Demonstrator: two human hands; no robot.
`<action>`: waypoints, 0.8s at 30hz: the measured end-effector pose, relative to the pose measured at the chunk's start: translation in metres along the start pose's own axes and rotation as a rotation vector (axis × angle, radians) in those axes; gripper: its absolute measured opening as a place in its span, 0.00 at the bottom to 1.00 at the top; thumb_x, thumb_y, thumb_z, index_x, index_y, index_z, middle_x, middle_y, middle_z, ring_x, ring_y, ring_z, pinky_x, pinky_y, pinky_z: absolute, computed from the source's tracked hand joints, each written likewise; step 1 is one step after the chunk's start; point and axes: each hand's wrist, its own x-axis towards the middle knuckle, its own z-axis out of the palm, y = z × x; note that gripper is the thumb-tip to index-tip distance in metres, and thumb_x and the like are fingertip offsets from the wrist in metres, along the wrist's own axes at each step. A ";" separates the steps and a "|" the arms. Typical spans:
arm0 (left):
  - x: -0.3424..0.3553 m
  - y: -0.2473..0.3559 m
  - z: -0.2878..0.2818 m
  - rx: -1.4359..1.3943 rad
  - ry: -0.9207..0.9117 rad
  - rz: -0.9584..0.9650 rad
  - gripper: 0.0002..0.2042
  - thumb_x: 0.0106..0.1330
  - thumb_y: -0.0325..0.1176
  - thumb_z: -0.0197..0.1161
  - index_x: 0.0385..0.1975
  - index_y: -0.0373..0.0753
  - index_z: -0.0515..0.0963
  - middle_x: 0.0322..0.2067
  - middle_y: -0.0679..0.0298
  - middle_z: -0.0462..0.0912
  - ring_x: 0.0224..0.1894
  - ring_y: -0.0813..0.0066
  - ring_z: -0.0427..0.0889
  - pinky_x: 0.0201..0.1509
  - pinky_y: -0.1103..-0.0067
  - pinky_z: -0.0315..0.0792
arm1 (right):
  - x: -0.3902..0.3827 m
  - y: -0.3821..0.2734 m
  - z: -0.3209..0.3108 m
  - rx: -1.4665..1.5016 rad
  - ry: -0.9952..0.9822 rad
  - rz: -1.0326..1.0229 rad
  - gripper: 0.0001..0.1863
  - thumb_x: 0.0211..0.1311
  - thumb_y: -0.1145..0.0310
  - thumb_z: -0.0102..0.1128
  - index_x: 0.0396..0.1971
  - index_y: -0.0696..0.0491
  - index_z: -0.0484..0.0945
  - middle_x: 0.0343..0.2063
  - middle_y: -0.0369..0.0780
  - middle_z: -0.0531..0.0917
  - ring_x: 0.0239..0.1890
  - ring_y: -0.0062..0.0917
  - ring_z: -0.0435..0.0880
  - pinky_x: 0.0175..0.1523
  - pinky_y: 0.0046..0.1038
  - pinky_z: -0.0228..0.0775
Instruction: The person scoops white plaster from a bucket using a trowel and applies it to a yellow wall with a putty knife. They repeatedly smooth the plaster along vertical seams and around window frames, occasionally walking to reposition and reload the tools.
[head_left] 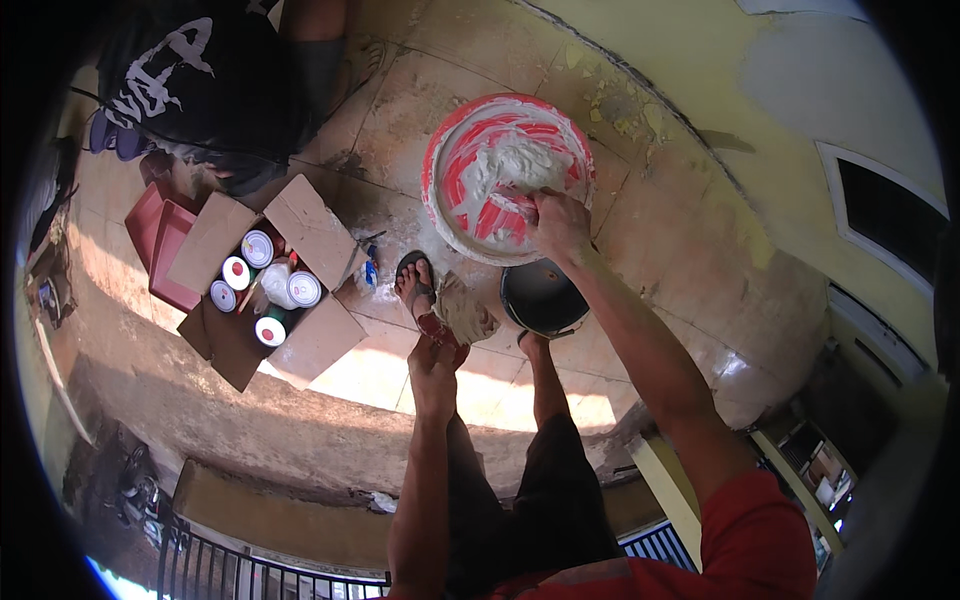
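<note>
A red round basin [436, 215] on the tiled floor holds a mound of thick white paste [525, 160]. My right hand [562, 228] reaches into the basin, closed on a red scraper [514, 202] smeared with the paste. Nearer to me, my left hand [434, 366] grips the red end of a flat, paste-smeared scraper [464, 308], its wide part pointing away from me. This scraper hangs above the floor beside my sandalled foot [414, 282]. Just below the basin stands a black bucket [543, 298], its inside dark.
An open cardboard box [312, 222] with several cans stands at the left, beside red trays [165, 235]. Another person in dark clothes [215, 85] is at the upper left. A yellow wall [800, 190] with peeling paint runs along the right. Behind me is a black railing [270, 575].
</note>
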 end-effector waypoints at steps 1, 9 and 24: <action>-0.001 0.000 0.002 -0.002 -0.011 0.023 0.16 0.69 0.23 0.51 0.55 0.27 0.73 0.46 0.57 0.81 0.48 0.71 0.82 0.55 0.74 0.80 | 0.002 0.005 0.000 0.011 0.096 0.002 0.15 0.59 0.64 0.64 0.46 0.50 0.85 0.43 0.46 0.87 0.43 0.46 0.87 0.50 0.46 0.80; 0.000 -0.002 0.002 -0.041 -0.074 0.056 0.14 0.70 0.24 0.51 0.53 0.27 0.73 0.47 0.57 0.80 0.48 0.70 0.82 0.55 0.73 0.80 | 0.006 0.018 -0.014 -0.006 0.122 0.060 0.15 0.59 0.70 0.62 0.47 0.49 0.85 0.45 0.41 0.86 0.46 0.43 0.86 0.54 0.46 0.80; 0.000 0.003 0.010 0.011 -0.032 0.027 0.15 0.71 0.21 0.50 0.55 0.26 0.72 0.48 0.56 0.81 0.50 0.68 0.83 0.57 0.73 0.81 | -0.024 -0.012 0.007 -0.086 0.277 -0.091 0.19 0.58 0.72 0.65 0.50 0.46 0.82 0.47 0.37 0.81 0.54 0.39 0.81 0.50 0.43 0.83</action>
